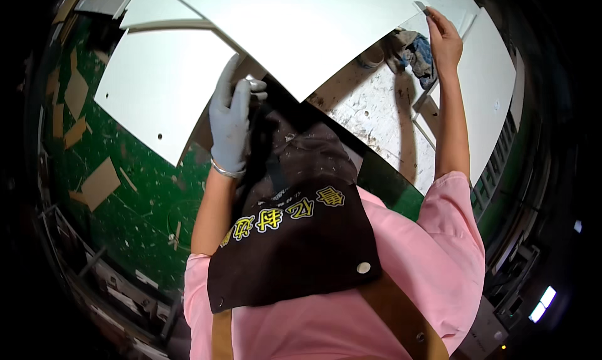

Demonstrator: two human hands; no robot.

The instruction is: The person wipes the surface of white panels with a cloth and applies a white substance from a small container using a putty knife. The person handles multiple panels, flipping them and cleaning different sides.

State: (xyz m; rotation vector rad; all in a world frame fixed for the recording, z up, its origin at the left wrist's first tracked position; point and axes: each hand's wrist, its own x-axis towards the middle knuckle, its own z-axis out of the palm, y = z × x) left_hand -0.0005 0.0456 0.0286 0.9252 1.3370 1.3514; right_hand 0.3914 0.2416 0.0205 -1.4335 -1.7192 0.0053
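Note:
My left hand (230, 120) wears a grey work glove. One gloved digit points up beside the inner edge of a white panel (155, 87) with small dark holes; the other fingers curl to the right, and I see nothing plainly held in them. Bare, my right hand (444, 42) pinches a small flat metal blade (419, 5) with a dark grip. That blade is at the far right edge of a large white board (301, 35). The board's near corner points towards my body. Bright light washes out its surface.
Under the board is a paint-spattered worktop (371, 120) with a crumpled rag (417, 54) and a round container (371, 57). Another white panel (494, 92) stands at the right. Board offcuts (101, 183) litter the green floor (155, 209). A metal frame (101, 261) stands lower left.

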